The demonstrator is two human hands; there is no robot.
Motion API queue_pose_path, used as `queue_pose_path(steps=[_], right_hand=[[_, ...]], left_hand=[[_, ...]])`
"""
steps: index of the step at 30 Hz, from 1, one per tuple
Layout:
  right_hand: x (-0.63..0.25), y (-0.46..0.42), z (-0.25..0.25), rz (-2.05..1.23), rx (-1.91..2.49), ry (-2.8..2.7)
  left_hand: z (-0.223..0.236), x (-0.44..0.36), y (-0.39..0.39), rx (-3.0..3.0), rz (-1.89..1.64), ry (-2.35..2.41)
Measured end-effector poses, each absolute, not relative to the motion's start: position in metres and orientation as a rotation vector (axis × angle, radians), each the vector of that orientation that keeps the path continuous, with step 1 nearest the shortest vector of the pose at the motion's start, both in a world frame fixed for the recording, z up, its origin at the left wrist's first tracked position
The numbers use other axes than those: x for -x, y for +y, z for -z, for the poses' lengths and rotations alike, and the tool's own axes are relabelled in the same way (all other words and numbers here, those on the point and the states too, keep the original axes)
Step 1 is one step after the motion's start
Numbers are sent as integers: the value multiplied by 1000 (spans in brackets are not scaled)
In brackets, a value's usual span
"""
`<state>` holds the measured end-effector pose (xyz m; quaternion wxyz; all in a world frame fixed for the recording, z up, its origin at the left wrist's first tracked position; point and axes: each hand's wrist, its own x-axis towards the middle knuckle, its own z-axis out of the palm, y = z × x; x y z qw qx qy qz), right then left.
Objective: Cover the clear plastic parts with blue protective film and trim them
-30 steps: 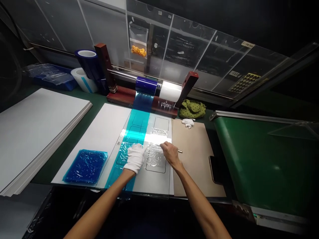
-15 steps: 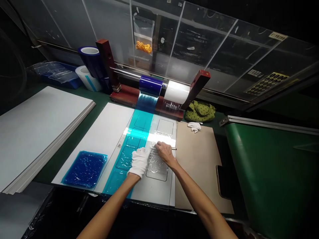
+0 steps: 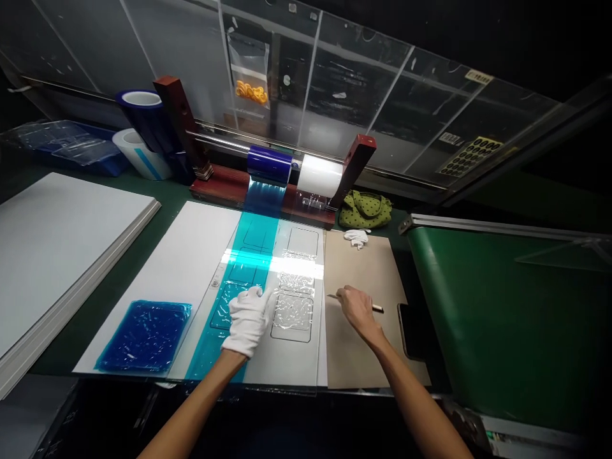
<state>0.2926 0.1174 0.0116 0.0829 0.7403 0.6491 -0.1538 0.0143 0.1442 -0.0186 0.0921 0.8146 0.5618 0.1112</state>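
Note:
My left hand [image 3: 247,319], in a white glove, presses flat with fingers together on the clear plate [image 3: 287,357], at the seam between the blue film strip [image 3: 253,248] and the clear film strip [image 3: 295,287]. My bare right hand [image 3: 354,307] hovers over the brown board [image 3: 363,268] to the right of the plate, pinching a thin knife [image 3: 377,308] whose blade points left. Both strips run from a blue roll [image 3: 268,165] and a white roll [image 3: 319,175] on a red wooden holder [image 3: 220,182].
A pile of blue film pieces [image 3: 143,336] lies on a white sheet at the front left. A stack of white sheets [image 3: 62,236] fills the far left. Spare rolls [image 3: 141,137], a green pouch [image 3: 366,209], a phone [image 3: 414,331] and a green conveyor [image 3: 507,306] are nearby.
My right hand with the knife has drawn away from the clear film, rightward onto the brown board. The gloved left hand stays pressed on the plate.

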Motion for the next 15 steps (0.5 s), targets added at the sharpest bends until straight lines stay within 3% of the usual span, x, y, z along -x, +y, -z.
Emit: queue_pose_path(steps=[9,15], right_hand=[[-265,58,18,1000,-2510,1821],[-264,51,36,1726,-2523,1665]], left_hand=[[25,-19,89,-2448,-243,1731],[43,-36,82,-2426,-262,1672]])
